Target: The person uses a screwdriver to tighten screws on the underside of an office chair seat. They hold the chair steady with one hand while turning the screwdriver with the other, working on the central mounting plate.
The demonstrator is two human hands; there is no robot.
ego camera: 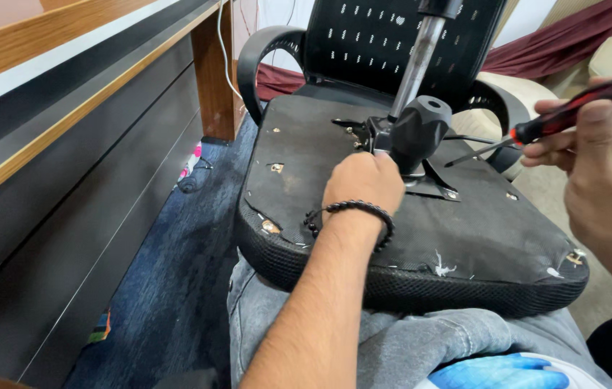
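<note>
An upturned black office chair rests on my lap, its seat underside (pixel 479 230) facing up. My left hand (pixel 363 184), with a black bead bracelet on the wrist, is closed on the black seat mechanism (pixel 417 133) at the base of the shiny gas cylinder (pixel 415 61). To the right, my right hand (pixel 597 162) grips a screwdriver with a red and black handle (pixel 572 112). Its thin shaft (pixel 475 153) points left toward the mechanism's metal plate (pixel 439 189), the tip a little short of it.
The chair's mesh backrest (pixel 385 32) and armrests (pixel 262 54) stand behind the seat. A wood and dark panelled desk (pixel 68 144) runs along the left above blue carpet (pixel 176 274). Maroon cloth (pixel 572 36) and beige cushions lie at the back right.
</note>
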